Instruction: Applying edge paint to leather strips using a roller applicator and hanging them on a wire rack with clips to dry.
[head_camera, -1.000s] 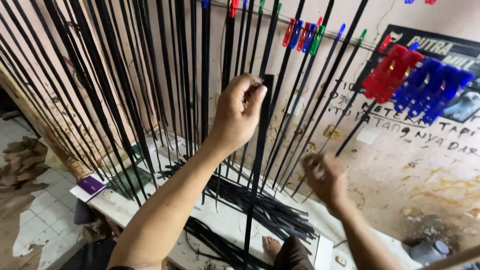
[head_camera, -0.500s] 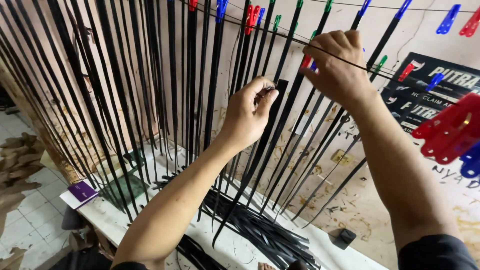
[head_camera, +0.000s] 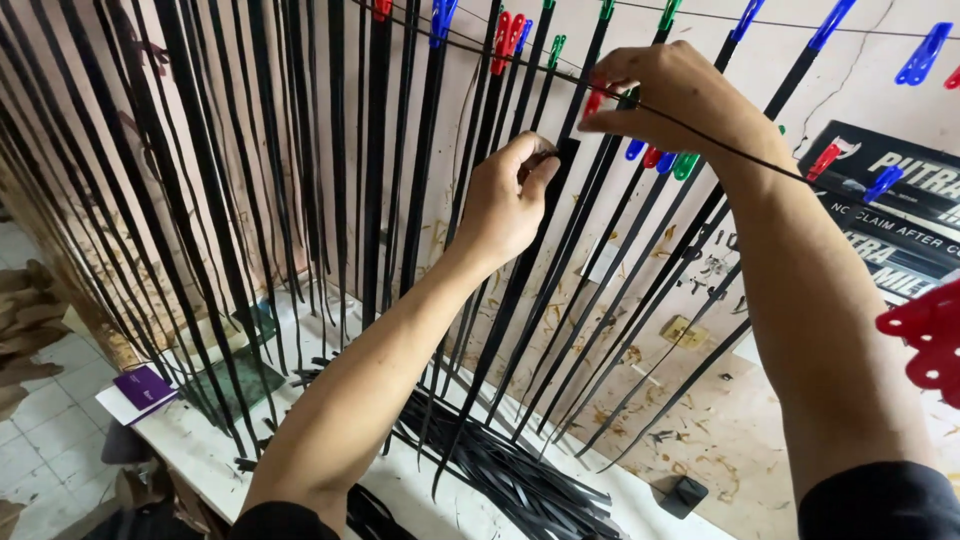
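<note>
wall: pale pinkish plaster (head_camera: 470, 150), stained and scribbled with brownish marks, a thin crack near the top right corner.
sign: dark printed board (head_camera: 900, 215) fixed to the wall at the right edge.
floor: light square tiles (head_camera: 40, 400) at the lower left, scraps of brown cardboard (head_camera: 25, 330) lying on them.
bench: white, smeared worktop (head_camera: 200, 450) running along the wall's foot.
small box: purple and white, at the bench's left corner (head_camera: 142, 390).
light: soft, even daylight.
</note>
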